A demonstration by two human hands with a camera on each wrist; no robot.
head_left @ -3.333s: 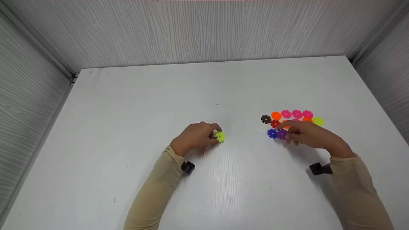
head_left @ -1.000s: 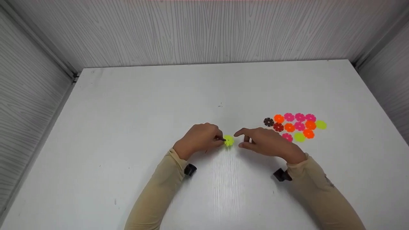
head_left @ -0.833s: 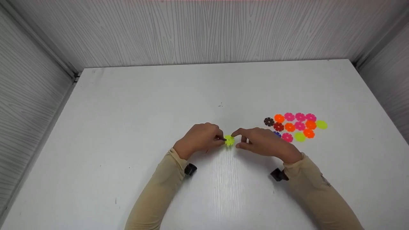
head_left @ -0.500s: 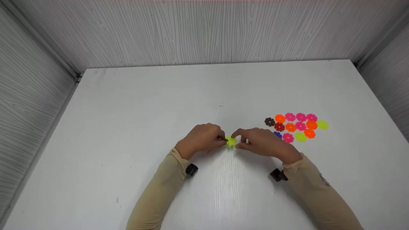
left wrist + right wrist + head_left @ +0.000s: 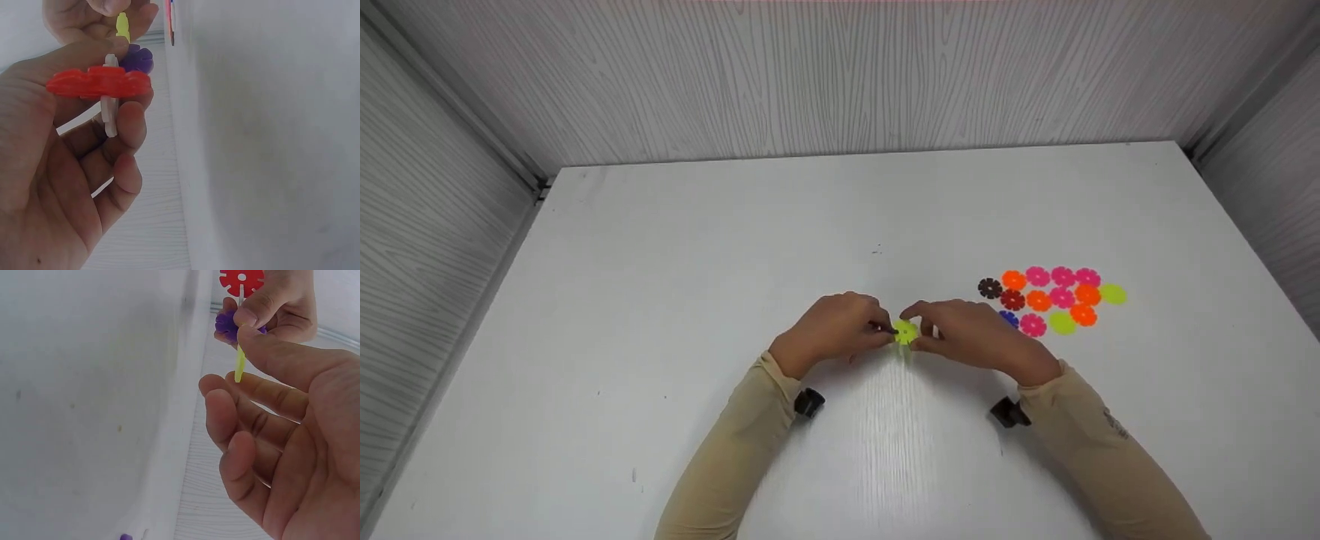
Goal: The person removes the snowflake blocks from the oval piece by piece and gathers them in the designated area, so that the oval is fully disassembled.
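Note:
In the head view my left hand (image 5: 836,326) and right hand (image 5: 971,334) meet over the table around a yellow slotted flower disc (image 5: 906,332). My left hand grips a joined group of such discs: a red disc (image 5: 98,82) crossing a white disc (image 5: 110,124), with a purple disc (image 5: 138,59) beyond, at the fingertips. The yellow disc (image 5: 239,365) stands edge-on beside the purple disc (image 5: 226,326) in the right wrist view. Thumb and index finger of my right hand pinch the yellow disc; its other fingers are loosely curled. How far yellow and purple interlock is hidden by the fingertips.
Loose flower discs lie in rows to the right: several pink discs (image 5: 1063,277), orange discs (image 5: 1039,301), a dark red disc (image 5: 1012,300), a dark brown disc (image 5: 990,288) and yellow discs (image 5: 1113,294). A blue disc (image 5: 1009,319) is partly behind my right hand. Wood-grain panels surround the white table (image 5: 697,247).
My right hand has moved left from the loose discs to the yellow disc and now pinches it. The purple disc has left the rows. My left hand has shifted slightly right.

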